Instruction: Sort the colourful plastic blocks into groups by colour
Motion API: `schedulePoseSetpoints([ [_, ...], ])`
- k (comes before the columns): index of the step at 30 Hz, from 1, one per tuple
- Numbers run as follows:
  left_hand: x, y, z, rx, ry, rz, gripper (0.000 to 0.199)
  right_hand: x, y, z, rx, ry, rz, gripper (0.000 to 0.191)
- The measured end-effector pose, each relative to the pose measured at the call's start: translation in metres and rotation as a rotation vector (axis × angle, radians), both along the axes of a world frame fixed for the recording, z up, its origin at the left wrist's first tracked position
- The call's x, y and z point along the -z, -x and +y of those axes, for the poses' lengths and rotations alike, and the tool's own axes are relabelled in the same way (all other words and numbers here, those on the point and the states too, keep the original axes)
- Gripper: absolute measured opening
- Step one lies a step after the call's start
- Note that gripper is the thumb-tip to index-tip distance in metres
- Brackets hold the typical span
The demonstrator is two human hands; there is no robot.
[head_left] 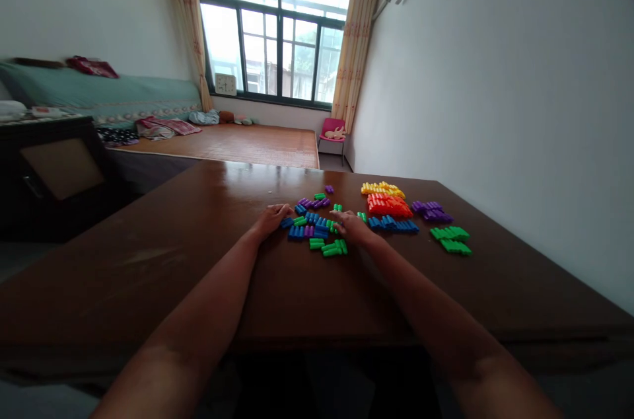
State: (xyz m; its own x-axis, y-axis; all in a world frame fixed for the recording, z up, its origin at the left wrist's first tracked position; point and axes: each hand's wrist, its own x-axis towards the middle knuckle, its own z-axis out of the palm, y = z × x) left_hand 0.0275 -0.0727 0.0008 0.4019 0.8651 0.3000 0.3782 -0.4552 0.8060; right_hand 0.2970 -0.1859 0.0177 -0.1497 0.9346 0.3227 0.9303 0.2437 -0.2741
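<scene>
My left hand [273, 217] rests on the table at the left edge of a loose group of small plastic pieces. Its fingers are curled together; anything inside them is hidden. Closest to it is a blue piece [287, 223]. From the right, my right hand [352, 225] reaches over the group, fingers apart and stretched to the left, with its fingertips by green pieces [331, 226]. Between the hands lie blue pieces [312, 218] and a row of purple pieces [314, 203]. Nearer me are more green pieces [335, 248].
Colour-sorted piles stand to the right: yellow [383, 190], orange-red [389, 205], blue [393, 225], purple [432, 211] and green [451, 239]. The brown table [163, 260] has a wall on its right. Beyond it are a bed [257, 145] and a pink chair [332, 128].
</scene>
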Motion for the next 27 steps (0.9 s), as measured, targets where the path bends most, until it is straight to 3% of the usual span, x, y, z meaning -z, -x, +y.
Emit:
schedulePoseSetpoints([
  [4,0.001,0.000,0.002,0.006,-0.009,-0.008,0.057,-0.005,0.002,0.017,0.041,0.092,0.032,0.036],
  [9,0.001,-0.001,0.002,0.020,-0.004,-0.017,0.057,-0.018,-0.005,0.006,-0.004,0.041,0.225,0.021],
  [13,0.002,-0.002,0.002,0.010,-0.010,-0.001,0.060,-0.023,-0.048,-0.019,0.090,-0.111,0.527,0.030],
  [17,0.001,-0.002,0.005,0.001,-0.035,0.082,0.059,-0.015,-0.146,-0.065,0.467,-0.478,0.775,0.042],
  [21,-0.001,-0.001,0.007,-0.009,-0.082,0.175,0.058,0.009,-0.248,-0.132,1.060,-0.765,0.670,0.035],
  [24,-0.004,-0.001,0.006,-0.001,-0.107,0.208,0.057,0.030,-0.292,-0.171,1.330,-0.720,0.596,0.028],
  [27,-0.005,-0.001,0.005,-0.007,-0.111,0.224,0.057,0.041,-0.303,-0.183,1.362,-0.523,0.518,0.024],
])
